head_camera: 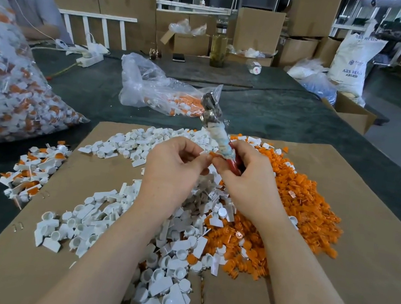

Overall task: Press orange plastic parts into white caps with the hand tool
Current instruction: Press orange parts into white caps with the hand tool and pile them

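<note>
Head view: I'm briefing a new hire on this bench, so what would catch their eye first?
Two big heaps on the cardboard sheet: white caps left and centre, orange plastic parts right. Above them, the right hand grips a red-handled hand tool while the left hand pinches a small part.

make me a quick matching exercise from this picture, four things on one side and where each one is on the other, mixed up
Things
1. hand tool
2. loose orange parts
3. big full bag
4. tall glass bottle

Places
A. standing upright at the far side of the table
B. heaped on the cardboard to the right of the hands
C. held in the right hand, pointing up
D. lying on the table at the left edge of the view

Pairs: 1-C, 2-B, 3-D, 4-A
</note>
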Demonstrator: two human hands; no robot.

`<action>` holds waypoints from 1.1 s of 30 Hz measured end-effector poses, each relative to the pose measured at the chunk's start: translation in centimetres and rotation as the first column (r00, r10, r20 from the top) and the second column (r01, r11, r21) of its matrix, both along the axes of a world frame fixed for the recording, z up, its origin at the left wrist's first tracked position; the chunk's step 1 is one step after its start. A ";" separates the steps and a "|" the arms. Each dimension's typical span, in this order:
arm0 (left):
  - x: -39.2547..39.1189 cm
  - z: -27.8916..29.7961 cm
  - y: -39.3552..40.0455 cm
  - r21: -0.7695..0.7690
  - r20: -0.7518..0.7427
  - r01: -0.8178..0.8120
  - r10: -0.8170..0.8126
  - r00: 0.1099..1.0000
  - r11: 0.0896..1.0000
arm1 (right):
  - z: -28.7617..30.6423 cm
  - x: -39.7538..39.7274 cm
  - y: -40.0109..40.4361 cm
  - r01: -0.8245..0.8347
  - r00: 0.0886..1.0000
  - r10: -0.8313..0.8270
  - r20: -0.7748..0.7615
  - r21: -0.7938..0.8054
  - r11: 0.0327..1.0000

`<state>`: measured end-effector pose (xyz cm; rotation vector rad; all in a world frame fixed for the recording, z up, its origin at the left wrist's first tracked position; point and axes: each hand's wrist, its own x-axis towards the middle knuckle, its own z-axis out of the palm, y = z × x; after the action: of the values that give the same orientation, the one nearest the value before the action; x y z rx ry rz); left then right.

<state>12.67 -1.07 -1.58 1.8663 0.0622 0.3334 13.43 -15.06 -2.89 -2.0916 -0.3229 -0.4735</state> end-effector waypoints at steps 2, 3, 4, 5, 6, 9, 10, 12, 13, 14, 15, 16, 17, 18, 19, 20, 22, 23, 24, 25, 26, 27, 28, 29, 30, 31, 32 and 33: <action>0.0 -0.1 0.0 -0.009 0.002 -0.002 0.002 1.000 1.000 | 0.0 0.0 -0.2 -0.035 0.999 0.036 -0.040 0.012 0.999; 0.1 -0.1 0.0 -0.016 0.005 -0.008 0.008 1.000 1.000 | 0.1 -0.1 -0.4 -0.074 0.994 0.076 -0.077 0.037 0.997; 0.1 -0.1 0.2 -0.029 0.011 -0.017 0.017 1.000 0.999 | 0.2 -0.2 -0.6 -0.116 0.985 0.124 -0.121 0.068 0.991; 0.2 -0.1 0.4 -0.057 0.019 -0.025 0.026 0.999 0.998 | 0.3 -0.2 -0.9 -0.153 0.971 0.168 -0.170 0.095 0.984; 0.3 0.0 0.6 -0.101 0.028 -0.030 0.033 0.999 0.994 | 0.4 -0.2 -1.3 -0.180 0.955 0.199 -0.218 0.105 0.978; 0.5 0.2 1.4 -0.243 0.061 -0.015 0.031 0.998 0.970 | 0.6 -0.3 -2.1 -0.230 0.913 0.234 -0.334 0.050 0.972; 0.6 0.2 1.6 -0.278 0.078 -0.004 0.026 0.997 0.961 | 0.7 -0.4 -2.2 -0.246 0.902 0.241 -0.358 0.033 0.969; 0.6 0.3 1.9 -0.325 0.108 0.023 0.013 0.994 0.945 | 0.8 -0.4 -2.2 -0.268 0.885 0.247 -0.395 0.002 0.963; 0.7 0.3 2.0 -0.339 0.118 0.035 0.006 0.993 0.940 | 0.8 -0.4 -2.3 -0.273 0.876 0.244 -0.416 -0.011 0.962; 0.7 0.3 2.0 -0.346 0.126 0.044 0.000 0.992 0.937 | 0.9 -0.5 -2.3 -0.277 0.868 0.240 -0.434 -0.023 0.961; 0.7 0.2 2.1 -0.349 0.131 0.049 -0.004 0.991 0.936 | 0.9 -0.5 -2.3 -0.285 0.862 0.243 -0.445 -0.031 0.958; 0.7 0.2 2.1 -0.349 0.133 0.053 -0.007 0.991 0.936 | 1.0 -0.6 -2.3 -0.298 0.858 0.252 -0.447 -0.034 0.954; 0.8 0.2 2.1 -0.349 0.134 0.056 -0.009 0.991 0.935 | 1.1 -0.7 -2.3 -0.308 0.856 0.261 -0.447 -0.034 0.951; 0.8 0.2 2.2 -0.351 0.135 0.060 -0.013 0.991 0.935 | 1.1 -0.8 -2.3 -0.310 0.856 0.263 -0.445 -0.034 0.950; 0.8 0.3 2.2 -0.353 0.135 0.063 -0.015 0.991 0.934 | 1.2 -0.8 -2.2 -0.308 0.858 0.261 -0.442 -0.036 0.951; 0.8 0.3 2.3 -0.355 0.135 0.066 -0.018 0.991 0.933 | 1.2 -0.9 -2.2 -0.307 0.861 0.258 -0.438 -0.044 0.951; 0.7 0.4 2.3 -0.351 0.138 0.077 -0.030 0.990 0.933 | 1.1 -0.8 -2.3 -0.321 0.871 0.266 -0.413 -0.068 0.945; 0.7 0.4 2.4 -0.350 0.139 0.082 -0.035 0.990 0.933 | 1.0 -0.8 -2.3 -0.320 0.878 0.263 -0.400 -0.082 0.944; 0.6 0.4 2.3 -0.351 0.139 0.084 -0.037 0.990 0.932 | 0.9 -0.8 -2.2 -0.308 0.888 0.249 -0.388 -0.097 0.946; 0.6 0.5 2.3 -0.353 0.138 0.084 -0.038 0.990 0.932 | 0.8 -0.8 -2.2 -0.294 0.897 0.234 -0.375 -0.111 0.949; 0.6 0.5 2.3 -0.353 0.136 0.082 -0.036 0.990 0.932 | 0.8 -0.8 -2.1 -0.287 0.903 0.227 -0.363 -0.119 0.951; 0.6 0.5 2.3 -0.353 0.134 0.079 -0.033 0.990 0.932 | 0.8 -0.8 -2.0 -0.293 0.906 0.233 -0.353 -0.127 0.948; 0.6 0.5 2.3 -0.357 0.132 0.078 -0.032 0.991 0.931 | 0.9 -0.8 -1.8 -0.303 0.907 0.243 -0.343 -0.134 0.943; 0.6 0.5 2.3 -0.362 0.129 0.077 -0.032 0.991 0.929 | 0.9 -0.8 -1.8 -0.310 0.907 0.247 -0.341 -0.143 0.940; 0.6 0.4 2.3 -0.365 0.128 0.077 -0.032 0.991 0.928 | 0.9 -0.7 -1.8 -0.309 0.908 0.243 -0.341 -0.157 0.938; 0.7 0.4 2.3 -0.364 0.128 0.078 -0.033 0.991 0.928 | 0.9 -0.6 -1.7 -0.302 0.912 0.233 -0.336 -0.170 0.938; 0.7 0.4 2.4 -0.362 0.130 0.079 -0.034 0.991 0.929 | 0.9 -0.5 -1.7 -0.296 0.916 0.226 -0.332 -0.180 0.938; 0.7 0.3 2.4 -0.361 0.130 0.082 -0.037 0.991 0.929 | 0.9 -0.5 -1.6 -0.291 0.919 0.219 -0.329 -0.187 0.938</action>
<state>13.40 1.34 -1.25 1.4719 -0.0146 0.3656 12.95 -16.68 -2.02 -2.2665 -0.4829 0.0497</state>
